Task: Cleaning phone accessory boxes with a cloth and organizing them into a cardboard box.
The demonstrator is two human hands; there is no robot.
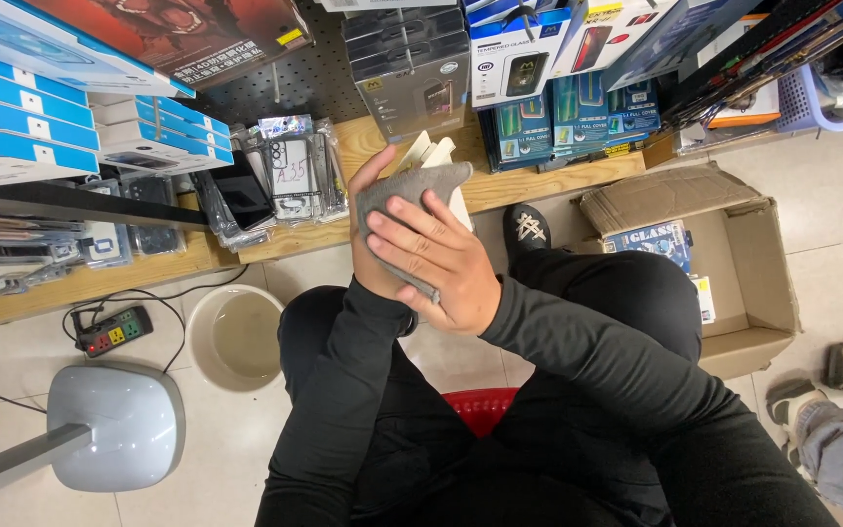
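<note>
My right hand (pixel 436 262) lies on top, pressing a grey cloth (pixel 412 183) against flat white boxes (pixel 438 156) that stick out above it. Under the cloth, my left hand (pixel 368 210) holds those boxes from the left side, its fingers mostly hidden. Both arms wear black sleeves. I am seated on a red stool (pixel 480 405), with my knees spread and a black shoe (pixel 527 230) beyond my hands.
A low wooden shelf (pixel 500 183) carries stacked boxed phone accessories and plastic-bagged cases (pixel 295 176). An open cardboard box (pixel 734 263) stands at right, a beige bucket (pixel 236 337) and power strip (pixel 111 330) at left, beside a grey lamp base (pixel 114 425). Another person's feet (pixel 831 390) show at far right.
</note>
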